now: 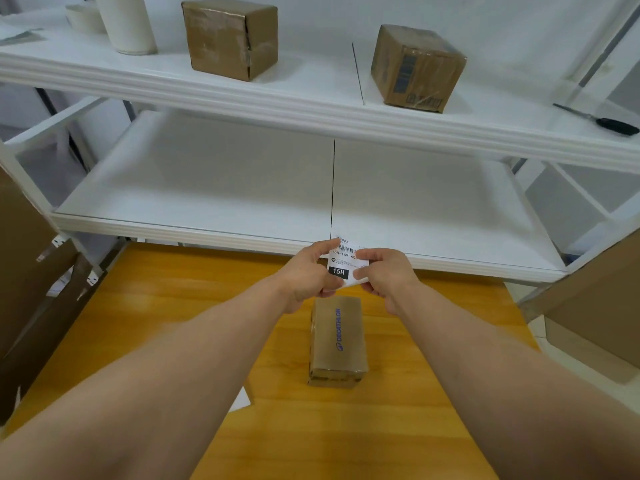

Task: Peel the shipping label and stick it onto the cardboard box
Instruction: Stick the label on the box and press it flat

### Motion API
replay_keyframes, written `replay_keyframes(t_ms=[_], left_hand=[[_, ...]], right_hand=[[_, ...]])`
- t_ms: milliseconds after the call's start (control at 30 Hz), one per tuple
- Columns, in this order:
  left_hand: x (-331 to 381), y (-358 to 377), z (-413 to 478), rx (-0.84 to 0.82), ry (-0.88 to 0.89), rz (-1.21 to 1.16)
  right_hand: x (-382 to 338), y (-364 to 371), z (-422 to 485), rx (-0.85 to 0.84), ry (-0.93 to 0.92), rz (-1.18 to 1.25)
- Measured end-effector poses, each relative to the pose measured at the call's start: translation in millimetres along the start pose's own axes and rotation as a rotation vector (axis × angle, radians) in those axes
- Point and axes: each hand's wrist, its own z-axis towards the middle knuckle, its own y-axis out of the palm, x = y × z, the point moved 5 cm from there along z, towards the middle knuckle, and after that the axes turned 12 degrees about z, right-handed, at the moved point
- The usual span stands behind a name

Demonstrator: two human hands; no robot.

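A white shipping label [343, 261] with a barcode and a black "15H" patch is held up in the air between both hands. My left hand [308, 271] pinches its left side and my right hand [384, 271] pinches its right side and lower corner. Directly below the hands, a small brown cardboard box [337, 341] with blue "DECATHLON" print lies on the yellow wooden table [415, 393]. The label is above the box's far end and does not touch it.
A white two-level shelf [242, 230] stands just beyond the table. Two taped cardboard boxes [230, 38] [417, 69], white rolls [126, 22] and a black-handled tool [602, 121] rest on its upper level. Flat cardboard leans at left and right. A white paper scrap [240, 400] lies under my left forearm.
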Motion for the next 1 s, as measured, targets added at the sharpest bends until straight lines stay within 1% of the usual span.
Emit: replay_keyframes(t_ms=[67,267,500,767,833,1000], left_hand=[[-8,5,1,0.005,-0.013,0.006],[-34,18,10,0.057,-0.104,0.138],[-60,28,24,0.137,-0.233,0.119],[-83,42,33,0.122,-0.337,0.016],[-86,44,33,0.119,-0.346,0.007],[-90,45,34,0.172,-0.315,0.061]], right_hand=[[11,-4,2,-0.005,0.02,-0.009],[44,-12,4,-0.035,0.045,-0.057],[70,-18,10,-0.074,0.073,-0.032],[81,-27,19,-0.085,0.085,-0.015],[85,-28,20,-0.09,0.094,-0.025],[98,-27,21,-0.097,0.122,-0.075]])
